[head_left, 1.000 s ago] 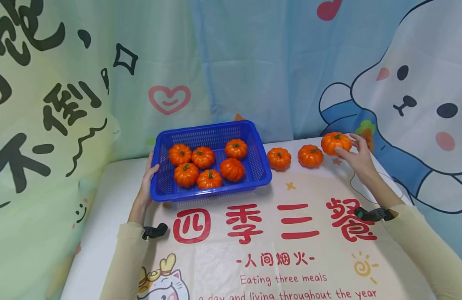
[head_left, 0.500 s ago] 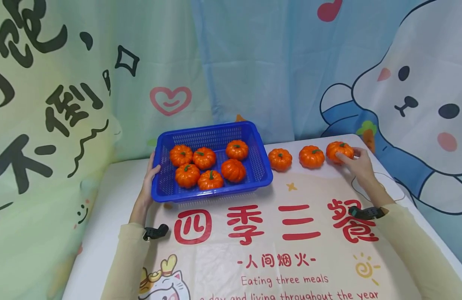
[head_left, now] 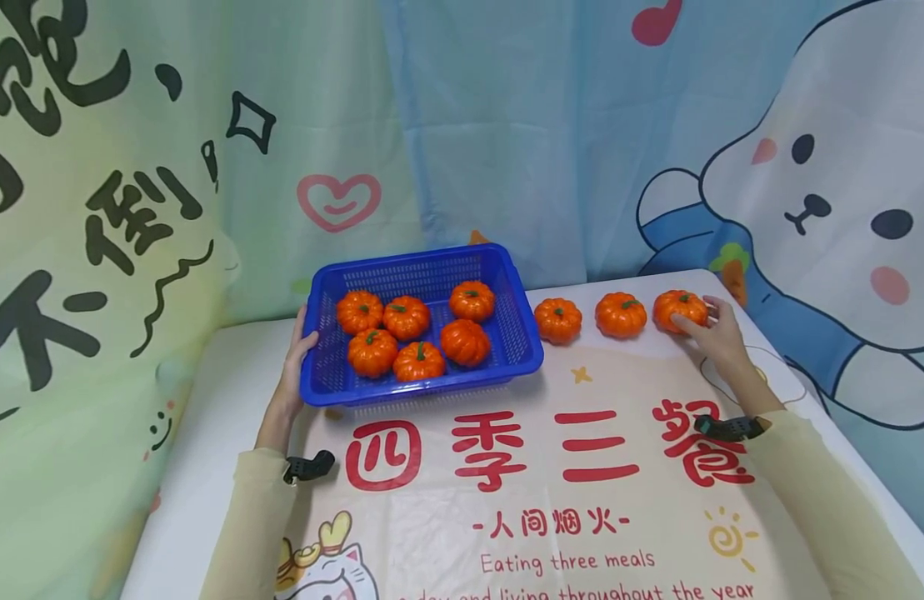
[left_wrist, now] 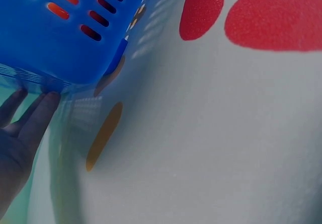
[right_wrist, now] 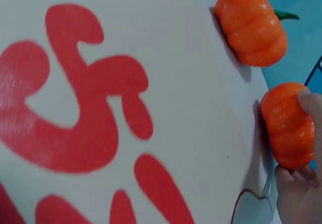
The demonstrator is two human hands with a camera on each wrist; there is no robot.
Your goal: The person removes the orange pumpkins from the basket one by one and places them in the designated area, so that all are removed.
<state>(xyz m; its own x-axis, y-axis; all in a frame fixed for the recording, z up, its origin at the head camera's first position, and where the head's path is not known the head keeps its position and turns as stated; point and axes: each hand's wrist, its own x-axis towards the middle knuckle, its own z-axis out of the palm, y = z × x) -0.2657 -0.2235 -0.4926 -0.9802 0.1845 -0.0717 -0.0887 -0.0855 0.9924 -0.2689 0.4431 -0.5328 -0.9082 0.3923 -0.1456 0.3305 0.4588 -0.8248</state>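
Observation:
Nearest the right corner of the table, my right hand (head_left: 720,332) holds a small orange pumpkin (head_left: 677,308) between thumb and fingers. In the right wrist view the thumb lies on one side of this pumpkin (right_wrist: 287,123) and the fingertips on the other. Two more pumpkins stand in a row to its left, one in the middle (head_left: 621,315) and one beside the basket (head_left: 557,321). My left hand (head_left: 291,367) rests against the left end of the blue plastic basket (head_left: 424,390); the left wrist view shows straight fingers (left_wrist: 37,114) at its slotted wall. Several pumpkins (head_left: 373,352) lie inside.
A white table (head_left: 207,433) carries a printed cloth (head_left: 581,508) with red lettering. Printed curtains (head_left: 491,150) hang close along the back and sides. A thin cord (head_left: 712,379) lies near the right hand. Both wrists wear dark bands.
My right hand has lowered the pumpkin and brought it slightly right, to the right end of the row on the table. The left hand and basket have stayed in place.

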